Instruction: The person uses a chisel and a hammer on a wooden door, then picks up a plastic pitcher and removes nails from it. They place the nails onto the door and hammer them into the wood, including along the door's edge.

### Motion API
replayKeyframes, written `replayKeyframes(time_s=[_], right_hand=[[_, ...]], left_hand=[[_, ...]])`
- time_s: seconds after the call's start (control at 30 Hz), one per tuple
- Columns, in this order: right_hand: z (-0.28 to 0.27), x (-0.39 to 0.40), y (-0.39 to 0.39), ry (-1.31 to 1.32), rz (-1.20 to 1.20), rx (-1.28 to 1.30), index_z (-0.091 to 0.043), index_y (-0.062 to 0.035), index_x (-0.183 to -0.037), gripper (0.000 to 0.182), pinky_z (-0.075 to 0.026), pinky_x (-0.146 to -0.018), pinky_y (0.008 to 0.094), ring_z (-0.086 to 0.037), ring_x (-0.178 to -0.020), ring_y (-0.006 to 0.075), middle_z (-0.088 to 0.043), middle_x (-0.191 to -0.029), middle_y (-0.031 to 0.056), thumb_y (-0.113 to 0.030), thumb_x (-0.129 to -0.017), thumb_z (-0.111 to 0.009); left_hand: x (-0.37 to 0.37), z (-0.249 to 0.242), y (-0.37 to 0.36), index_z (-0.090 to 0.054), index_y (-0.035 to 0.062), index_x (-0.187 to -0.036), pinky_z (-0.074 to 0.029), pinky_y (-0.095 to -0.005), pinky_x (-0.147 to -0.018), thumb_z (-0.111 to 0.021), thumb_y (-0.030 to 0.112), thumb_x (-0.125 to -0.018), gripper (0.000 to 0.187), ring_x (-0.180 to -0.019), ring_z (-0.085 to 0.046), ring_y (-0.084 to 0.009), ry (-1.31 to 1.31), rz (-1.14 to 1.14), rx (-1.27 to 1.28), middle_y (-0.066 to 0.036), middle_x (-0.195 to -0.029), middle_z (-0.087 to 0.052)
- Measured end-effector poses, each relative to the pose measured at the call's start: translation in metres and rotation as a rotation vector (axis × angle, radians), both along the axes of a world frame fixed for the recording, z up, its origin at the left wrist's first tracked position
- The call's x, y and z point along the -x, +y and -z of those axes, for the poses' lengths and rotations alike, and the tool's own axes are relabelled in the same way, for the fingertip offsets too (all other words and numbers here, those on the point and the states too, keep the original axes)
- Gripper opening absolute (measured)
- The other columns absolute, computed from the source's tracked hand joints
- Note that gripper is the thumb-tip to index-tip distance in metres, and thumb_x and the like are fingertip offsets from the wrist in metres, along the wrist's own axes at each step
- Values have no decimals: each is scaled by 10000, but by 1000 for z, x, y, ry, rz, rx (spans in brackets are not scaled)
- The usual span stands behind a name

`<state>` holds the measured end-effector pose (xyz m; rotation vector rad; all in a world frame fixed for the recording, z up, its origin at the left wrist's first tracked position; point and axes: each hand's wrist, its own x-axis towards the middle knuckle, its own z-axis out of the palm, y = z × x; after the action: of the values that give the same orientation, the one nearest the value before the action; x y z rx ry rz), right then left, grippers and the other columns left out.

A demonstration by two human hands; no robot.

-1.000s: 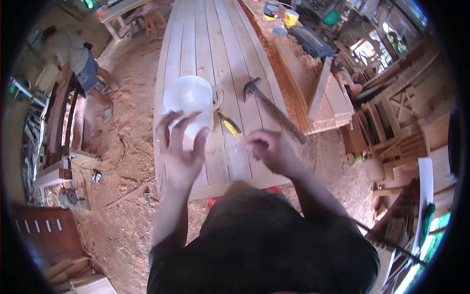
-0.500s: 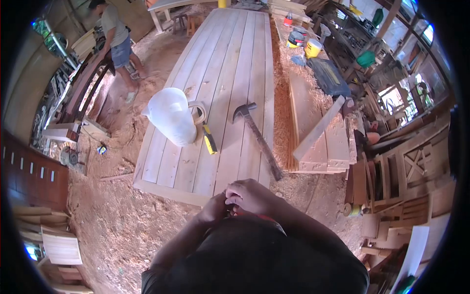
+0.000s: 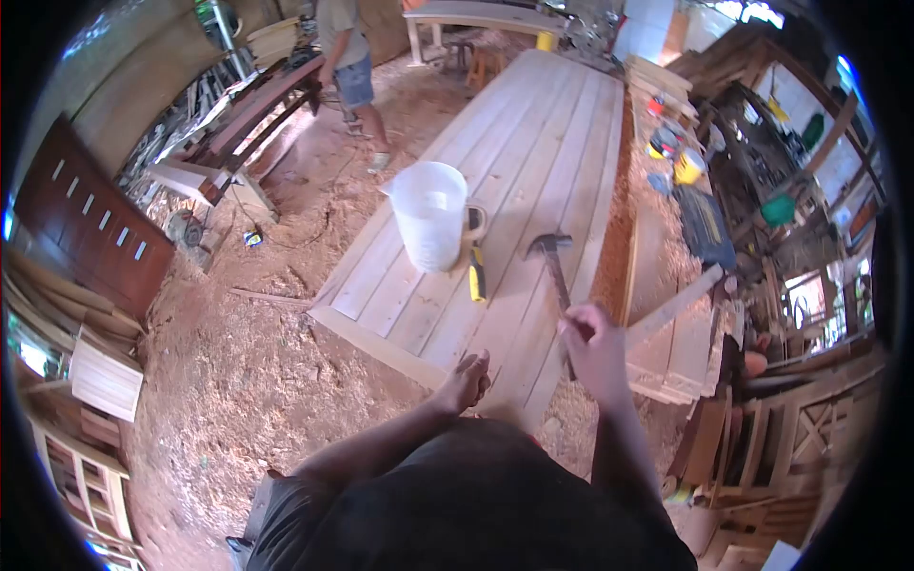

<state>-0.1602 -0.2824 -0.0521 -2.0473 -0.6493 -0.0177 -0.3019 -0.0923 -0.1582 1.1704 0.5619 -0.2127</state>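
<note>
A claw hammer (image 3: 557, 269) lies on the plank tabletop (image 3: 447, 319), its dark head away from me. My right hand (image 3: 595, 350) is closed at its handle, fingers curled against the wood and partly covering it. My left hand (image 3: 465, 383) is closed over the tabletop's near edge, thumb up; whatever its curled fingers contain is hidden. Beyond it stands a translucent white plastic jug (image 3: 428, 224), upright. Beside the jug's handle lies a yellow and black utility knife (image 3: 477, 274).
Stacked boards with shavings (image 3: 657, 285) run along the right, bearing a dark tool case (image 3: 703, 226) and a yellow tub (image 3: 688, 168). A person (image 3: 352, 81) stands at the back left beside a dark timber beam (image 3: 257, 109). Shavings cover the floor (image 3: 257, 381).
My hands, together at my waist before, have parted. The right one has reached forward to the hammer's handle; the left one is over the table edge. The view has swung left.
</note>
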Motion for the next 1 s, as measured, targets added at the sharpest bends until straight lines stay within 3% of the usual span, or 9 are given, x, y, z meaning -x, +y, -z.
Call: replayKeyframes(time_s=[0.1,0.13,0.23,0.47,0.53,0.63,0.7,0.87,1.0], right_hand=[[12,8,20,46,-133,110,-660,14,-1193,309,-531,-669,314,-661,-720,133,-714,-818,111,-80,-910,-741],[21,8,28,75,-58,82,-615,22,-1336,457,-529,-666,333,-656,-707,143,-710,-815,132,-79,-908,-740],[24,9,43,184,71,19,-550,31,-1441,577,-527,-664,342,-650,-699,145,-702,-805,151,-74,-906,-737],[8,-3,43,-44,183,339,-581,23,-1394,464,-543,-721,419,-696,-763,309,-715,-884,207,-113,-956,-648],[7,-3,47,-186,179,332,-629,-11,-1327,379,-548,-760,476,-698,-840,403,-714,-927,212,-96,-957,-612],[16,18,59,-230,3,402,-678,45,-1210,318,-546,-728,449,-690,-769,363,-711,-884,218,-153,-964,-635],[22,53,78,-52,-107,424,-684,3,-1158,250,-564,-766,427,-705,-864,407,-707,-944,239,-45,-914,-660],[50,116,105,412,-233,113,-698,19,-1123,219,-575,-735,349,-738,-791,214,-745,-877,174,-58,-921,-735],[48,123,109,445,-223,129,-700,23,-1120,219,-578,-727,336,-734,-786,181,-754,-860,138,-94,-939,-744]], left_hand=[[3,11,11,-472,130,-853,-327,-283,-457,-399,446,-1130,427,-515,-395,-105,12,-58,-15,-21,-677,-485],[6,11,17,-472,130,-838,-330,-286,-461,-398,446,-1130,437,-513,-396,-107,11,-59,17,-22,-673,-483],[18,12,35,-495,124,-820,-350,-291,-503,-397,440,-1132,454,-548,-407,-110,1,-45,48,-23,-684,-491],[40,62,57,-642,53,-1003,-440,-294,-688,-459,406,-1120,414,-730,-484,-113,-187,114,-466,-15,-770,-548],[45,50,61,-650,46,-1030,-452,-299,-703,-491,404,-1110,400,-736,-500,-114,-185,162,-376,-13,-779,-556],[51,45,64,-652,30,-1021,-463,-312,-713,-511,421,-1100,422,-762,-525,-117,-175,195,-200,-23,-780,-568],[51,44,66,-640,39,-1042,-456,-307,-707,-520,437,-1097,419,-761,-518,-115,-144,240,-99,-17,-793,-561],[61,50,73,-589,87,-1178,-433,-282,-729,-522,362,-1111,290,-805,-492,-94,-131,388,293,21,-927,-548],[74,48,79,-607,93,-1262,-449,-286,-773,-566,279,-1097,252,-861,-520,-85,-130,379,625,34,-980,-572]])
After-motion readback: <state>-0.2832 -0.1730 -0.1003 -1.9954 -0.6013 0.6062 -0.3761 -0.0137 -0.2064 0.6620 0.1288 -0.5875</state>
